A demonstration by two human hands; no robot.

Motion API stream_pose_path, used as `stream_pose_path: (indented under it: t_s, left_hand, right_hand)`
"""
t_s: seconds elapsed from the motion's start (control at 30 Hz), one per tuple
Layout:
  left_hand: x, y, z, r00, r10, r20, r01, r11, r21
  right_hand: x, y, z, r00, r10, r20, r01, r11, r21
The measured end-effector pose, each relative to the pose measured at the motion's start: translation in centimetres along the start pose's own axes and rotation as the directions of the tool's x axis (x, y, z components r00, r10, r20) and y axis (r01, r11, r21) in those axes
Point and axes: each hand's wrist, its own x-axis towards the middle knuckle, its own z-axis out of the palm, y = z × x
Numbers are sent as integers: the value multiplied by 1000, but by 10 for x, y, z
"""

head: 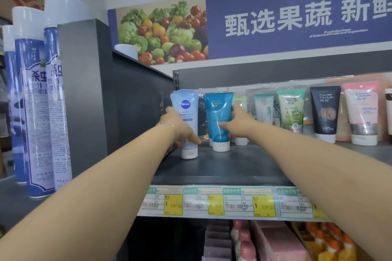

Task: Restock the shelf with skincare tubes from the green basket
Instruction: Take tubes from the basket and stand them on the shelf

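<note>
Left hand [180, 127] is wrapped round the Nivea tube [185, 101]. Right hand [239, 123] grips the blue Pure Fountain tube [218, 108]. Both tubes stand cap-down at the left end of the shelf [222, 167]. I'd seat the caps flat, turn labels forward, align with the row, then release gently.

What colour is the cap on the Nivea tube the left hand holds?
White cap; the Nivea tube body is pale blue. Head view.

free: shelf [233, 167] front bare | blocked: tube row [324, 112] at back, side panel [135, 99] at left
</note>
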Motion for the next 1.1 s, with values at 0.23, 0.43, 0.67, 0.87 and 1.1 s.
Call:
stream_pose_path:
  t_s: [0.23,0.43,0.67,0.87,1.1]
  left_hand:
    - [19,2,2,997,-51,65,51,999,-6]
    - [38,4,15,998,-55,16,55,998,33]
    - [50,2,29,997,-27,-72,31,998,56]
    - [56,3,31,996,-54,-69,58,997,60]
    - [57,0,35,994,-56,-93,62,996,63]
  right_hand:
    - [-1,3,0,999,-36,-19,33,989,-145]
    - [5,8,-1,1000,-30,8,31,975,-220]
    - [5,9,-1,1000,9,12,-5,968,-250]
    - [4,9,9,999,-41,-21,32,953,-303]
    - [2,6,17,996,-54,-68,29,941,-337]
